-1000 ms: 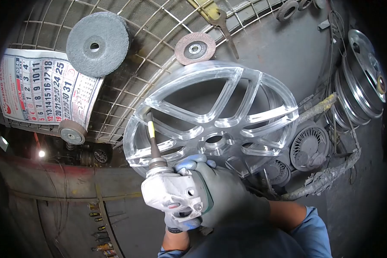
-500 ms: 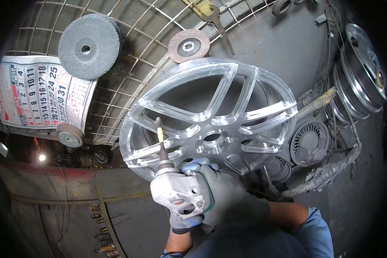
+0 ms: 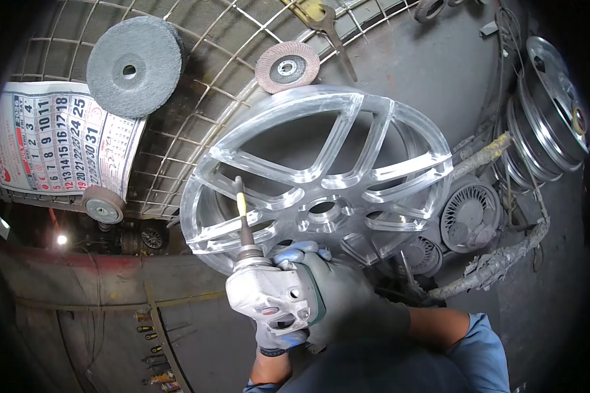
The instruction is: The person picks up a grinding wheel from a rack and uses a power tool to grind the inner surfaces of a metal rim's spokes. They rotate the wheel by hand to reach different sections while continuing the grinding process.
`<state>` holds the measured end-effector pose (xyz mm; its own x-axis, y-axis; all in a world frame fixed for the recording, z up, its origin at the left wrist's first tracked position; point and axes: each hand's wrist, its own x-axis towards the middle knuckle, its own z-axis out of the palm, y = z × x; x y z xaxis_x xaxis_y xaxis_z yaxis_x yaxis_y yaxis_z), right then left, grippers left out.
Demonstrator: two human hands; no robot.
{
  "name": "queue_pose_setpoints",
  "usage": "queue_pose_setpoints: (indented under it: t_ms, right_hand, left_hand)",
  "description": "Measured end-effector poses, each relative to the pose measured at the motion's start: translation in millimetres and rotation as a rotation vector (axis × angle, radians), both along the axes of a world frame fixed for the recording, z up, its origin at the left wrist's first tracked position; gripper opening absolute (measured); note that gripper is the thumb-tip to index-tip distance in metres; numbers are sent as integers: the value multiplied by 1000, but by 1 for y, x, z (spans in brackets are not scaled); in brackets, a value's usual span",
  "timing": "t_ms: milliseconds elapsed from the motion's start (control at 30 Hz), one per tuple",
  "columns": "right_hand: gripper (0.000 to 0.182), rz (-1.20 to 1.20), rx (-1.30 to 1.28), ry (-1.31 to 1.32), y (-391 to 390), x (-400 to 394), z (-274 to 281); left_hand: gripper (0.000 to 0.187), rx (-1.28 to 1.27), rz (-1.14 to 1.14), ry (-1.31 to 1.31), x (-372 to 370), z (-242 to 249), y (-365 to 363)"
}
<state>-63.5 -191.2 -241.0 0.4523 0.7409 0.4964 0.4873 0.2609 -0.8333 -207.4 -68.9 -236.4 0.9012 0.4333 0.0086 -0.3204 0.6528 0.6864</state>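
A grey-white power grinder with a dark, yellow-banded shaft is gripped in both my gloved hands. My right hand, in a grey glove with blue fingertips, wraps over the grinder's right side. Underneath, my left hand closes round the lower body, most of its fingers hidden behind the tool. The bare metal alloy wheel stands tilted in front, its spokes shiny along the edges. In this view the shaft's tip overlaps an opening between the left spokes.
Wire mesh behind holds a large grey abrasive disc, a flap disc, a small wheel and a calendar. A wrapped pipe and several other rims stand right. Hand tools line the lower left.
The whole scene sits slightly further left in view. Both hands keep the same hold on the grinder, and its shaft stays over the same wheel opening.
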Motion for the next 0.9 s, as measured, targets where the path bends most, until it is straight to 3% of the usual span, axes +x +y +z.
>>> queue_pose_setpoints:
  t_ms: [100,167,267,500,600,667,900]
  right_hand:
    - [44,-18,0,-40,-4,0,5]
    - [63,15,-14,-91,-2,4,13]
    - [63,33,-5,32,2,3,23]
    - [61,-3,-61,-89,-11,2,14]
    - [59,-55,59,37,-4,-5,3]
    - [56,-79,-23,-152,-6,-1,14]
    - [53,-93,36,-112,4,3,17]
  left_hand:
    - [52,-6,2,-12,2,1,1]
    - [52,-5,7,-19,3,5,4]
    - [52,-4,13,-20,3,9,6]
    - [52,4,-5,27,-9,-2,-3]
    - [52,3,-8,26,-9,-2,-4]
    - [52,4,3,13,-6,1,-2]
    - [52,7,13,1,-5,9,0]
